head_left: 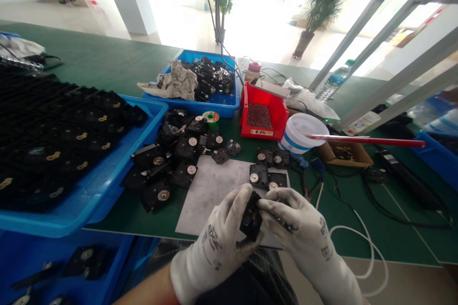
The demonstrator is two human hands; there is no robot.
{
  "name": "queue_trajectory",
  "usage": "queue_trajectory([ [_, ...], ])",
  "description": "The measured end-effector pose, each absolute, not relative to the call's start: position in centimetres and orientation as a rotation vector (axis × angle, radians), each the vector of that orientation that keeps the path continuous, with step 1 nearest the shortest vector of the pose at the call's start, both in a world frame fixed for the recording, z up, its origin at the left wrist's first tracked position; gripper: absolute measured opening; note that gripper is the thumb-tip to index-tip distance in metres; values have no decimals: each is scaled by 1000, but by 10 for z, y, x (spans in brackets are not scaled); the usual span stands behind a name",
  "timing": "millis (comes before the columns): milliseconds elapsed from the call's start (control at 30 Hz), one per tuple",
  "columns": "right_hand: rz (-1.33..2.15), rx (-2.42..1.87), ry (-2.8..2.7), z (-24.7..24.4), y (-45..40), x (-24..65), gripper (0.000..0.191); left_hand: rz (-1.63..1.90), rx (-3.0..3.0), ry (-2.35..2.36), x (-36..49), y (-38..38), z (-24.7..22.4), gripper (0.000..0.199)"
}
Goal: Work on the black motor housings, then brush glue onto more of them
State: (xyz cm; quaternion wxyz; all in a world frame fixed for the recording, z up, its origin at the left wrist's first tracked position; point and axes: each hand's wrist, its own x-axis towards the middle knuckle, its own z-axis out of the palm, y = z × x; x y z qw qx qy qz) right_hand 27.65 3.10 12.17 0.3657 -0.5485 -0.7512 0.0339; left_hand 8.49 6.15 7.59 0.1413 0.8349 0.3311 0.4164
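Observation:
My left hand [229, 233], in a white work glove, grips a small black plastic mechanism housing [251, 221] near the table's front edge. My gloved right hand [296, 224] has its fingers pinched together at the upper right side of that housing; whether a small part sits between them is hidden. Beneath and beyond my hands lies a smudged white sheet of paper [207, 195]. Just past the hands, several black mechanisms with silver discs [259, 175] rest at the sheet's far right corner. More such black mechanisms [162, 194] are piled left of the sheet.
A large blue tray [136, 152] of black parts stands left, another blue tray [214, 104] at the back. A red bin [264, 131] of small brown pieces, a white tub [306, 128] with a red stick across it, and a cardboard box [345, 153] stand right. Cables [358, 228] trail nearby.

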Motion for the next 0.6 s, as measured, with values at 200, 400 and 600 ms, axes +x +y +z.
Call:
queue_trajectory([
  [200,-83,-1396,-2175,134,36,280,17,1177,2465,960,83,62,76,62],
  [400,56,-1340,-2276,135,41,282,12,1138,2481,955,83,59,71,63],
  [600,100,-1321,-2056,128,38,287,16,1149,2327,939,81,66,73,77],
])
